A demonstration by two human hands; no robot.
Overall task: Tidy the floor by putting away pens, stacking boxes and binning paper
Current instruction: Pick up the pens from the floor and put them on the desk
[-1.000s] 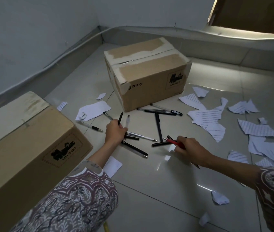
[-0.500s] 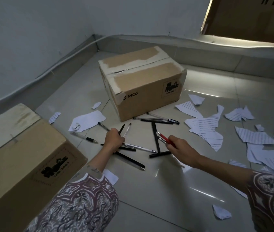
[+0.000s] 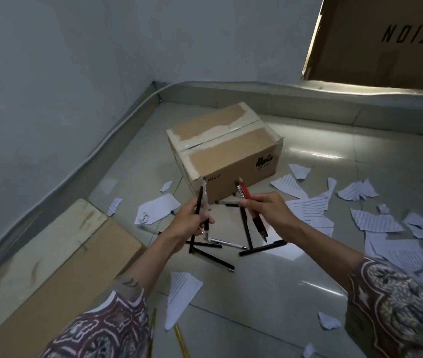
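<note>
My left hand [image 3: 191, 222] grips two pens [image 3: 201, 202], one black and one pale, upright above the floor. A red pen [image 3: 248, 200] is held in my right hand [image 3: 269, 210], tip pointing down. Both hands hover over several black pens [image 3: 246, 228] scattered on the tiles. A closed cardboard box [image 3: 227, 153] marked PICO stands just beyond. A second cardboard box [image 3: 50, 259] lies at the lower left. Torn lined paper scraps [image 3: 375, 220] cover the floor to the right, with one scrap [image 3: 157, 209] left of the pens.
Grey walls meet in a corner behind the PICO box. A large cardboard sheet [image 3: 386, 40] leans at the top right. Two yellow pencils [image 3: 180, 341] lie near my left sleeve. Another paper scrap [image 3: 182, 293] lies on the tiles in front of me.
Both hands have risen from the floor with their pens. My left hand now holds its pens upright, and the view has tilted up.
</note>
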